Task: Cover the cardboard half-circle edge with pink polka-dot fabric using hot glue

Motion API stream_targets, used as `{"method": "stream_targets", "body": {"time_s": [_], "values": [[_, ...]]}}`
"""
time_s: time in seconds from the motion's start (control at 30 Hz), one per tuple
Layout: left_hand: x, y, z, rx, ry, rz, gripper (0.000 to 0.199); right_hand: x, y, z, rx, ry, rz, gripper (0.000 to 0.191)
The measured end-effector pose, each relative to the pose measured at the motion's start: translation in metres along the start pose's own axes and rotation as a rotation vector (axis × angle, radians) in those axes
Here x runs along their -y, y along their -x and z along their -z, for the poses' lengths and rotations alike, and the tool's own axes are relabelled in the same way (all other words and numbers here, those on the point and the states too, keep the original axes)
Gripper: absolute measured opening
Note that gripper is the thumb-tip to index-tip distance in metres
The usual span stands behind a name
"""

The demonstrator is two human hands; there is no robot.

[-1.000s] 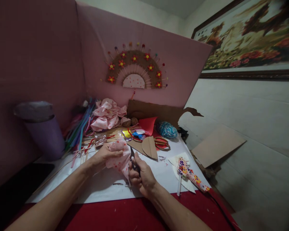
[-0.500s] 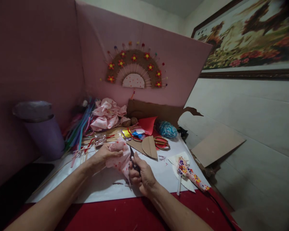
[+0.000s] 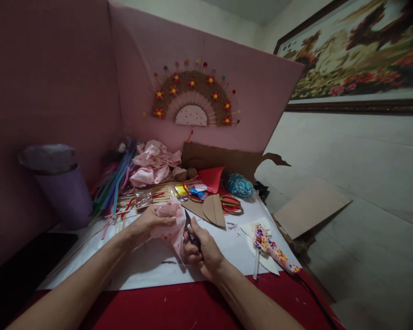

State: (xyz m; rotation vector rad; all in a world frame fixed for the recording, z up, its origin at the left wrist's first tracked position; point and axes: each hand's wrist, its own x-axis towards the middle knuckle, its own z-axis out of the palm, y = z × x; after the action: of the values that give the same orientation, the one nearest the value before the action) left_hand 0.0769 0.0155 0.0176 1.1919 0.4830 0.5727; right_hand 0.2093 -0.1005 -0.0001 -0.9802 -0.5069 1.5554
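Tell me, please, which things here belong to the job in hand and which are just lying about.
In use:
red-dotted pink fabric, in the left hand
dark scissors, in the right hand

Apparently lying about:
flowered glue gun
blue-and-white yarn
cardboard semicircle

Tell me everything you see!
Decoration: one, brown, back
Panel: one, pink, back
Picture: one, multicoloured, right
Container: one, purple, left
Strips: several, multicoloured, left
Sticks: many, tan, left
Crumpled cloth: one, pink, back
Small balls: two, brown, back
Yarn ball: one, blue-white, back
Cardboard: several, brown, scattered
Paper: some, red, centre
Glue gun: one, floral, right
Table: one, red, front
Sheet: one, white, on table
Small cloth: one, pink, centre
Small scissors: one, dark, centre
Left grip: one, holding small cloth
Right grip: one, holding small scissors
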Motion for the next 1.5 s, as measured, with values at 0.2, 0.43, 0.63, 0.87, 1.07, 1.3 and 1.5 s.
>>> {"method": "stream_targets", "body": {"time_s": [0.2,0.43,0.63,0.87,1.07,1.3,1.5], "values": [[0.005,-0.002,0.006,0.063,-0.064,0.043,0.025,-0.001,-0.001,0.001,0.031,0.009,-0.001,0.052],[0.005,-0.002,0.007,0.061,-0.109,0.049,0.026,0.001,0.002,-0.001,0.026,-0.024,-0.021,0.052],[0.008,-0.003,0.008,0.036,-0.164,0.011,0.021,-0.001,0.002,-0.003,0.001,-0.054,0.01,0.054],[0.01,-0.004,0.01,0.037,-0.213,-0.025,0.021,-0.002,0.001,-0.003,-0.048,-0.022,0.033,0.052],[0.006,-0.001,0.007,0.077,-0.216,-0.025,0.031,-0.001,0.0,-0.002,-0.093,0.058,0.078,0.054],[0.0,0.004,0.004,0.082,-0.208,-0.006,0.031,0.0,0.001,-0.001,-0.057,0.095,0.061,0.056],[-0.005,0.003,0.0,0.025,-0.211,0.014,0.026,0.0,0.001,0.001,0.001,0.133,0.047,0.055]]}}
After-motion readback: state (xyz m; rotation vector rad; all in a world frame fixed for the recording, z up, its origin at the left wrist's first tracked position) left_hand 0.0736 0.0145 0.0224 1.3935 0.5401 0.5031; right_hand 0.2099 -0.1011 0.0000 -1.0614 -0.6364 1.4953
